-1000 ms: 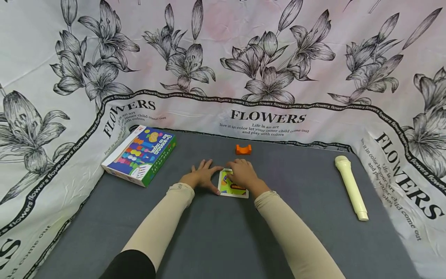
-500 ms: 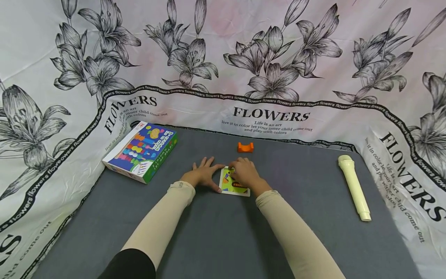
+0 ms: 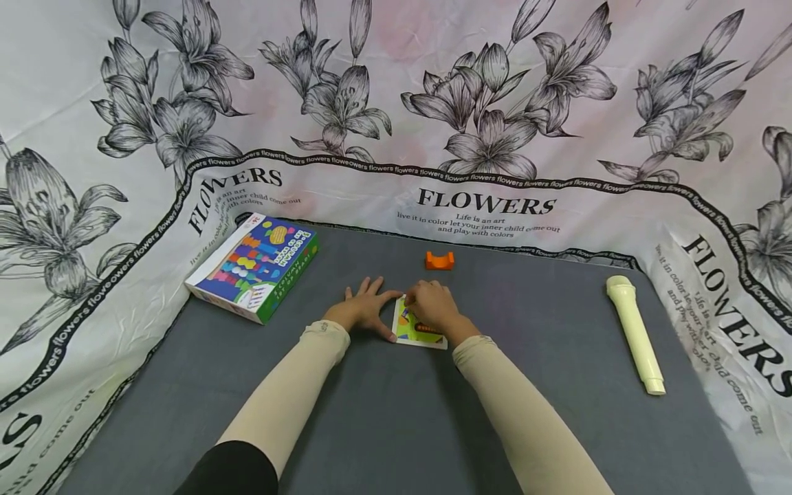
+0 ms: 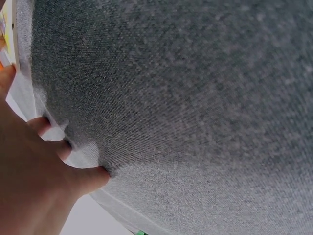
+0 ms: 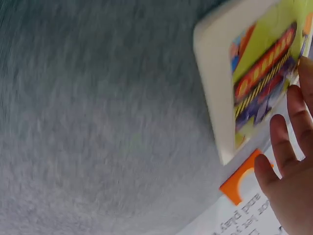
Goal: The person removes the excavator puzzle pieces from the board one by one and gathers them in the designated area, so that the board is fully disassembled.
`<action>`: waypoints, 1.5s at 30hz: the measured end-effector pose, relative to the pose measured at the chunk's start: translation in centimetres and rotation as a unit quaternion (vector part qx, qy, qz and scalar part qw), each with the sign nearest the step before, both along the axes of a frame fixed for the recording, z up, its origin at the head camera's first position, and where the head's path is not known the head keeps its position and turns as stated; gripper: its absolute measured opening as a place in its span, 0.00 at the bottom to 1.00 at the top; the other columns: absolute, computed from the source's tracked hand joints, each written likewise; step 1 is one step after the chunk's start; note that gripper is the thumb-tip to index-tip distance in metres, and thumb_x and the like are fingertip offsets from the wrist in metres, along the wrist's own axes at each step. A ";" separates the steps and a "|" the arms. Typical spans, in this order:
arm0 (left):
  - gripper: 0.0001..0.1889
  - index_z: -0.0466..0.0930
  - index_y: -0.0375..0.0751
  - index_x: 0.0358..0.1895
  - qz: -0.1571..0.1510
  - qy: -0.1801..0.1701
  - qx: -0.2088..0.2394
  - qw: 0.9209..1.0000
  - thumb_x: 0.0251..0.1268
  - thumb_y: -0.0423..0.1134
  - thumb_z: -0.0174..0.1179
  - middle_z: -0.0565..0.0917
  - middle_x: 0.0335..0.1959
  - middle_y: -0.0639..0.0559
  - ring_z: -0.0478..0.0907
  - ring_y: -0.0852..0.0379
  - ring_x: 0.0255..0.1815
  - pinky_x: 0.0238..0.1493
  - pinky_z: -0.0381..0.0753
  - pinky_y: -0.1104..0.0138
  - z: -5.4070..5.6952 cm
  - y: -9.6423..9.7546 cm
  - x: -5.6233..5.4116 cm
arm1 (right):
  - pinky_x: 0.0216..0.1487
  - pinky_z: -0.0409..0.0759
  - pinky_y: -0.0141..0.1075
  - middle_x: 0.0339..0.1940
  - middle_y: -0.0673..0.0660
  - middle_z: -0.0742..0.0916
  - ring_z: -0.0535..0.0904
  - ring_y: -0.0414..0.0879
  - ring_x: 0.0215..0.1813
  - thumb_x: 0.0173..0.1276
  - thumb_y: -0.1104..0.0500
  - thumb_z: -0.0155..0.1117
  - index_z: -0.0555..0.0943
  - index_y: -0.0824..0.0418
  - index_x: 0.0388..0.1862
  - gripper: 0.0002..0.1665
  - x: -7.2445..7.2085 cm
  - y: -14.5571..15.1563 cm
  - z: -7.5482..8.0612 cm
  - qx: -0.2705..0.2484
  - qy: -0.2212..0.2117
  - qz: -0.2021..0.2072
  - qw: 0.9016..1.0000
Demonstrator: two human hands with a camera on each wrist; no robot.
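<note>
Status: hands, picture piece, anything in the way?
Left hand spread at left edge of picture piece. Right hand over its upper right, grip unclear. Piece on gray tabletop, partly hand-covered; orange block apart beyond, seemingly no obstacle.

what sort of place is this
Probably an indoor tabletop play area, perhaps set up for filming: a plain grey work surface, a flower-printed sheet along its far side, and a colourful box that looks like a game's.

L hand (image 3: 364, 311) splayed | R hand (image 3: 433, 305) part-bent | arms (image 3: 287, 395) ext fwd
</note>
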State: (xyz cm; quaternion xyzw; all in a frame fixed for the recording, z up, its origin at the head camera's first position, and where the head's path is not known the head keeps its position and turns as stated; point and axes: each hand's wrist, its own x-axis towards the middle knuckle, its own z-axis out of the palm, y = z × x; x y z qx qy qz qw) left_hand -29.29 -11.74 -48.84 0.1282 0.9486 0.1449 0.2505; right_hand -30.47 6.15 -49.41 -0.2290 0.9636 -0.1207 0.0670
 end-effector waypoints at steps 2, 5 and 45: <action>0.54 0.52 0.69 0.76 -0.003 0.000 -0.003 1.000 0.43 0.64 0.73 0.39 0.80 0.46 0.30 0.39 0.79 0.70 0.36 0.34 -0.1 -0.1 0.0 | 0.60 0.71 0.53 0.49 0.54 0.84 0.76 0.54 0.53 0.70 0.55 0.61 0.85 0.56 0.49 0.13 0.0 -0.1 0.0 0.002 -0.007 0.001 1.000; 0.54 0.52 0.69 0.76 -0.005 0.003 -0.001 1.000 0.43 0.64 0.73 0.39 0.80 0.46 0.30 0.40 0.79 0.70 0.36 0.34 -0.4 0.0 0.1 | 0.61 0.71 0.52 0.50 0.54 0.85 0.77 0.54 0.54 0.69 0.53 0.63 0.85 0.55 0.51 0.14 0.1 0.1 0.0 0.018 0.005 -0.011 1.000; 0.53 0.53 0.69 0.75 -0.004 0.017 -0.005 1.000 0.42 0.64 0.74 0.40 0.80 0.45 0.31 0.38 0.79 0.69 0.37 0.32 -0.4 0.1 0.1 | 0.56 0.74 0.51 0.48 0.49 0.88 0.80 0.51 0.50 0.64 0.51 0.70 0.88 0.50 0.47 0.13 -0.5 1.2 0.3 0.042 0.048 0.046 0.997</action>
